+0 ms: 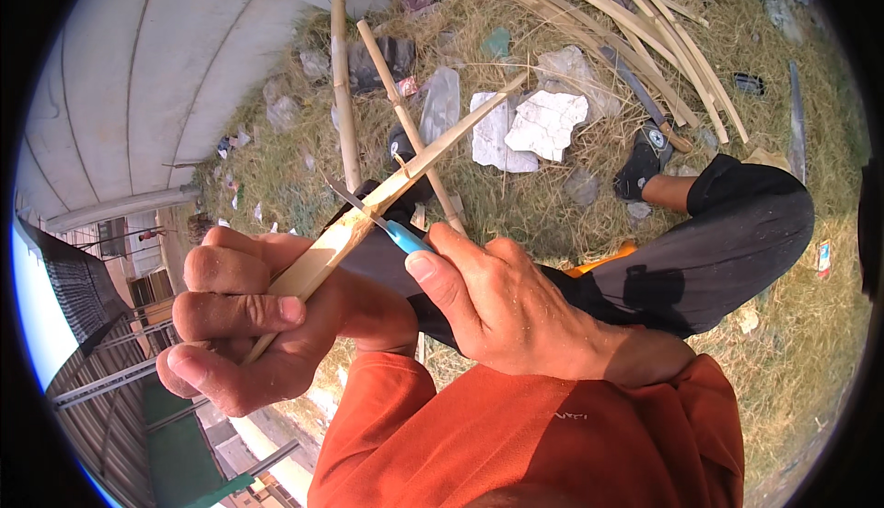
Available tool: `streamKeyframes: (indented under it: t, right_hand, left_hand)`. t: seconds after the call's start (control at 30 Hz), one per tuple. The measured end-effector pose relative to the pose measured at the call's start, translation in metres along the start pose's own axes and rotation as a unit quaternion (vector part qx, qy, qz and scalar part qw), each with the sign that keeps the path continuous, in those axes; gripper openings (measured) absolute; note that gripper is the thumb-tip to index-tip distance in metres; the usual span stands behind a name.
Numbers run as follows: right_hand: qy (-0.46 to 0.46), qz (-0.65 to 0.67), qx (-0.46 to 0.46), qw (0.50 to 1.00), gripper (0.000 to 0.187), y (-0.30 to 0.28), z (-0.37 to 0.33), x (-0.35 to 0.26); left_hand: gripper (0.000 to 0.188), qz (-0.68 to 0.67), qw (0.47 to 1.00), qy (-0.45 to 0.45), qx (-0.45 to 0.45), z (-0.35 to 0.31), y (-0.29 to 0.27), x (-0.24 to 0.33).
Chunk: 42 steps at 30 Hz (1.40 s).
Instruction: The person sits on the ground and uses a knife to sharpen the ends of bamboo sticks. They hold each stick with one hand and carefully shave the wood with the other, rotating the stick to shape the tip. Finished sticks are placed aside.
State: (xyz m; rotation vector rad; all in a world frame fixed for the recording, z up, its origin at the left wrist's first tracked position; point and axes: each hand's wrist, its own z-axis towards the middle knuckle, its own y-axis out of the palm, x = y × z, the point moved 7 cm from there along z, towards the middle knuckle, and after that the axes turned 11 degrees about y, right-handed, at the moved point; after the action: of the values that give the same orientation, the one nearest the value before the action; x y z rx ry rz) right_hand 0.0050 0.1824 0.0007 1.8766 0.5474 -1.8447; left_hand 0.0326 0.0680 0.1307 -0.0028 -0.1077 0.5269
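Note:
My left hand (249, 310) is closed round the near end of a pale bamboo strip (433, 153), which slants up and away to the right. The strip looks freshly shaved near its middle, where a thin curl of wood sticks up. My right hand (516, 305) grips a small knife by its light blue handle (405, 237), thumb lying along it. The knife's narrow blade (345, 193) crosses the strip at the shaved part, touching it, with its tip past the far side.
Long split bamboo strips (635, 20) lie at the far right, beside a large wooden-handled blade (635, 84). Two bamboo poles (343, 93) rest on the dry grass near white stone slabs (548, 125). A concrete wall (138, 75) rises at left. My bent leg (718, 241) is at right.

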Motion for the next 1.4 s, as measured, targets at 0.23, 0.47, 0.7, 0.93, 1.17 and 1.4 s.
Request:
streamKeyframes:
  t: [0.23, 0.47, 0.7, 0.93, 1.17, 1.4]
  right_hand:
    - [0.041, -0.166, 0.046, 0.984, 0.034, -0.006, 0.007, 0.045]
    - [0.001, -0.043, 0.022, 0.999, 0.034, 0.002, -0.006, 0.008]
    - [0.056, -0.165, 0.056, 0.983, 0.032, 0.005, 0.007, 0.048]
    - [0.075, -0.116, 0.047, 0.989, 0.036, 0.001, 0.000, 0.046]
    - [-0.008, -0.200, 0.114, 0.973, 0.035, 0.001, 0.010, 0.060]
    - [0.348, -0.339, 0.202, 0.850, 0.059, -0.114, -0.003, 0.257]
  left_hand:
    - [0.029, -0.039, 0.998, 0.015, 0.046, -0.003, -0.002, 0.007]
    - [0.025, -0.051, 0.999, -0.002, 0.003, 0.000, 0.000, -0.004]
    - [0.023, -0.032, 0.997, -0.023, 0.064, -0.005, -0.014, -0.006]
    - [0.020, -0.027, 0.999, 0.012, 0.039, -0.006, -0.013, 0.001]
    - [0.020, -0.040, 0.999, -0.006, 0.011, -0.003, -0.011, -0.004]
    - [0.023, 0.029, 0.996, -0.016, 0.087, 0.009, -0.014, -0.014]
